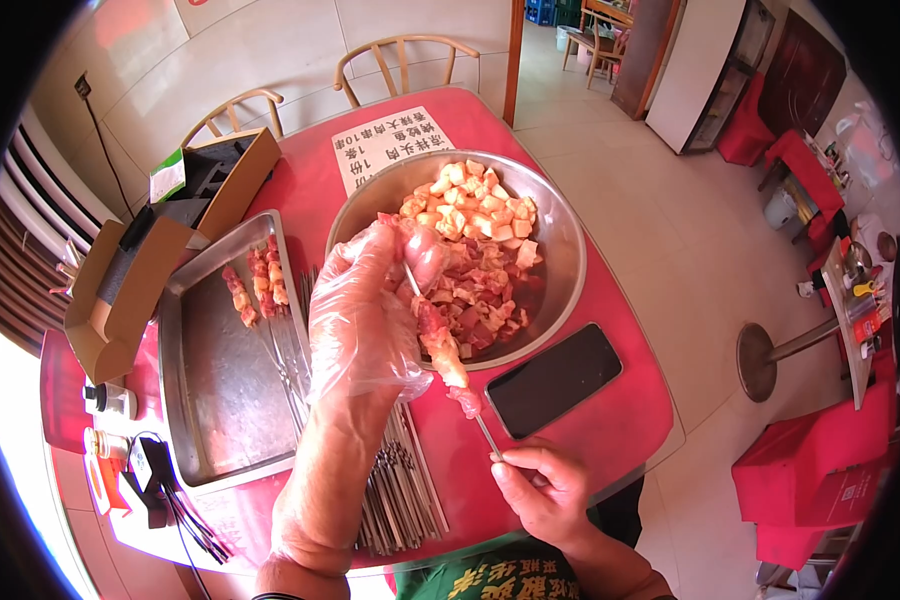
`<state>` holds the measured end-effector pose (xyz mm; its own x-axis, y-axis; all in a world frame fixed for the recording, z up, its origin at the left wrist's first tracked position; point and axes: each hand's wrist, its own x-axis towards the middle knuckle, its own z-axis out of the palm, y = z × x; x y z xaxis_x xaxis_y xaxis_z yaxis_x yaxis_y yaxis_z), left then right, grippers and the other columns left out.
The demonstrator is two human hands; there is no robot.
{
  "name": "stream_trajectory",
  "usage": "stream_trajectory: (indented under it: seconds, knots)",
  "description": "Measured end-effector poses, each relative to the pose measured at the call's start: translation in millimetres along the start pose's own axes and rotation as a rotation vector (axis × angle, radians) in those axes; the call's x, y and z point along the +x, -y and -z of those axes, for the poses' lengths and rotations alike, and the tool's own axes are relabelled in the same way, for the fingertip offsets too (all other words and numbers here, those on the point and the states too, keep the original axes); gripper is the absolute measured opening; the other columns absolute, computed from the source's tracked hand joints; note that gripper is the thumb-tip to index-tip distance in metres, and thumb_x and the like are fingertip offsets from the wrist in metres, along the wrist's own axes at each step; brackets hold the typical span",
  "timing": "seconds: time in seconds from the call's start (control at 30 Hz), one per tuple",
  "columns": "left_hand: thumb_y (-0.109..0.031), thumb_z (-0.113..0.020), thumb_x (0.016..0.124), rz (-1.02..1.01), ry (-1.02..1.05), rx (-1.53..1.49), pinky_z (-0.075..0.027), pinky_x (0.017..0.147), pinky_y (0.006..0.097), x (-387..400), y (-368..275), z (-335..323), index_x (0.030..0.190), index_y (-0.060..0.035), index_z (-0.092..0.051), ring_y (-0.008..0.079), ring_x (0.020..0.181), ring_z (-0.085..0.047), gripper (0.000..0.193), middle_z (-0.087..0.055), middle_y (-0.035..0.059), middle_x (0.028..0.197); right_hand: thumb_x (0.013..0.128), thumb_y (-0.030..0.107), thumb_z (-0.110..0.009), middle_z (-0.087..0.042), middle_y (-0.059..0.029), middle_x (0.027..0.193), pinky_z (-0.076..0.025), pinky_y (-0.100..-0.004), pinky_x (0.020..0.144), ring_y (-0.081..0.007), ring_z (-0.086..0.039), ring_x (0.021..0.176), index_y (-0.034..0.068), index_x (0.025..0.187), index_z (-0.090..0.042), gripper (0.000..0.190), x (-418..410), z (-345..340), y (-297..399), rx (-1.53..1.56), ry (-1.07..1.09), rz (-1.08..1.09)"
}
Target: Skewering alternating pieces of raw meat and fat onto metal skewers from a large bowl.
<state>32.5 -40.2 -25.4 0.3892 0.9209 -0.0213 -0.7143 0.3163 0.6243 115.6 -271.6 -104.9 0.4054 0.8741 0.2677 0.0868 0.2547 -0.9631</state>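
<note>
In a clear plastic glove, my left hand [356, 322] pinches raw meat [390, 219] at the upper end of a metal skewer. My bare right hand [544, 487] grips the lower end of this skewer [489, 436]. Red and pale pieces are threaded along its middle [442, 352]. Behind my left hand is a steel bowl [579, 255] with pale diced pieces [469, 199] at the back and red meat chunks [487, 289] in front. Several loaded skewers [266, 277] lie in a metal tray [225, 405] at left. Under my left forearm lies a bundle of bare skewers [397, 487].
A smartphone [555, 380] lies right of the bowl on the red tabletop [622, 420]. Behind the bowl is a sheet with writing [390, 142]. An opened cardboard box [232, 184] and small jars [109, 401] stand left. Wooden chairs [405, 64] line the far side.
</note>
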Motion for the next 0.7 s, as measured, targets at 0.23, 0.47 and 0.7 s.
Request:
stream_trajectory:
  seconds: [0.23, 0.47, 0.7]
  knots:
    - [-0.01, -0.064, 0.102, -0.023, 0.099, 0.054, -0.056, 0.072, 0.0323, -5, -6, -9, 0.091, -0.0011, -0.065, 0.0197, 0.076, -0.066, 0.014, -0.068, 0.0099, 0.084, 0.093, -0.007, -0.07, -0.069, -0.0099, 0.09, -0.049, -0.0212, 0.057, -0.0066, -0.062, 0.07, -0.006, 0.106, -0.069, 0.014, 0, -8, 5, 0.084, -0.039, -0.059]
    - [-0.008, -0.064, 0.101, -0.089, 0.094, 0.09, -0.057, 0.07, 0.0333, -7, -1, -10, 0.09, -0.0016, -0.064, 0.0207, 0.074, -0.066, 0.013, -0.067, 0.0111, 0.084, 0.093, -0.007, -0.07, -0.069, -0.0097, 0.091, -0.047, -0.0205, 0.057, -0.0058, -0.061, 0.07, -0.006, 0.107, -0.069, 0.014, 1, -6, 6, 0.055, -0.019, -0.04]
    - [-0.006, -0.067, 0.099, -0.078, 0.132, -0.008, -0.06, 0.073, 0.0368, -10, 6, -8, 0.096, -0.0007, -0.062, 0.0227, 0.079, -0.07, 0.008, -0.067, 0.0114, 0.093, 0.095, -0.008, -0.068, -0.067, -0.0088, 0.091, -0.045, -0.0201, 0.057, -0.0052, -0.058, 0.069, -0.005, 0.111, -0.068, 0.017, 7, -6, 12, 0.127, -0.038, -0.014]
